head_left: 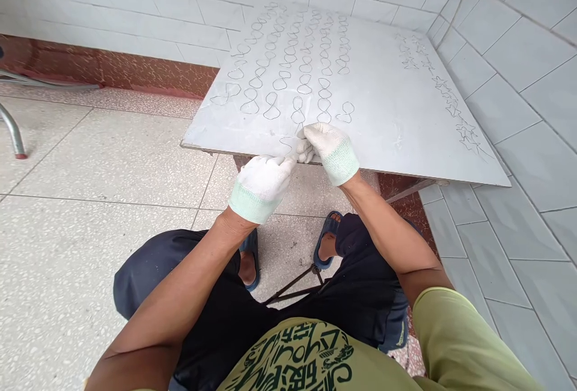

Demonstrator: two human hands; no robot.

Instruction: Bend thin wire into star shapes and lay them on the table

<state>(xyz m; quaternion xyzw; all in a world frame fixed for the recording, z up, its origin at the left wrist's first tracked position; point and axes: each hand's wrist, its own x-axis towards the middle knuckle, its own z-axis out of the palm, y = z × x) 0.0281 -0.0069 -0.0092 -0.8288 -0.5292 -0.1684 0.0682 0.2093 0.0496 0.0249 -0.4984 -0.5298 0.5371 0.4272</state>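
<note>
Both my hands wear white knit gloves with pale green cuffs and meet at the near edge of a white board (396, 127). Pinched in my left hand (269, 176) is a thin dark wire (287, 141), its curved end showing just above the fingers. My right hand (325, 143) bends over the same spot, fingers closed on the wire; its fingertips are partly hidden. Just beyond them lies a figure-eight wire shape (298, 110), with another figure-eight (324, 104) to its right. A separate bent wire loop (346, 112) is further right.
Rows of figure-eight wire shapes (288, 54) run to the back of the board. Star-shaped wires (451, 103) lie along its right side. Tiled walls (509, 78) border the board behind and right. A metal leg (12, 130) stands on the speckled floor (90, 247) at left.
</note>
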